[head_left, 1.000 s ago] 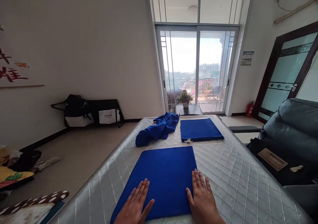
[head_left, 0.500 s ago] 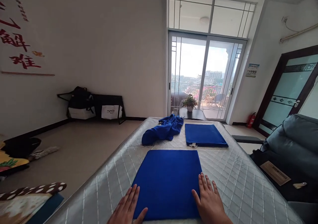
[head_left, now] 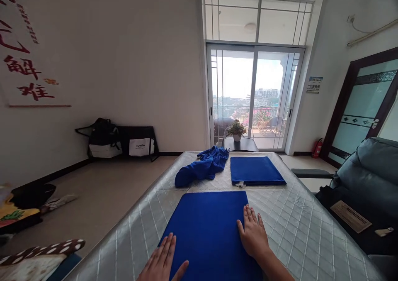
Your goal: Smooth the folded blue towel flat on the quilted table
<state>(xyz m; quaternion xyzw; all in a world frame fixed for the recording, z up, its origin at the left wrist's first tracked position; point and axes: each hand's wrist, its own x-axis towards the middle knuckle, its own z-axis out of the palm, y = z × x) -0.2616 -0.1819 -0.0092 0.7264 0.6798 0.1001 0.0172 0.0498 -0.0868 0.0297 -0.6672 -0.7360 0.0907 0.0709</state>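
A folded blue cloth [head_left: 208,231] lies flat on the quilted silver mattress cover [head_left: 298,218], right in front of me. On its left edge rests my left hand [head_left: 163,258], palm down, thumb spread away from the fingers. My right hand [head_left: 253,231] lies flat across its right edge with fingers stretched forward. Beyond it, to the right, is a second folded blue cloth [head_left: 256,170] with a small white tag at its near edge. A crumpled blue cloth [head_left: 203,167] lies to the left of that one.
A dark armchair [head_left: 367,169] with a cardboard piece [head_left: 350,216] stands to the right. A potted plant [head_left: 236,129] sits on a small table past the far end. Patterned fabric [head_left: 40,260] is low at left. Bags [head_left: 104,138] are by the wall.
My right hand has slid forward along the right edge of the near folded cloth. My left hand stays near the left edge. The view has tilted slightly.
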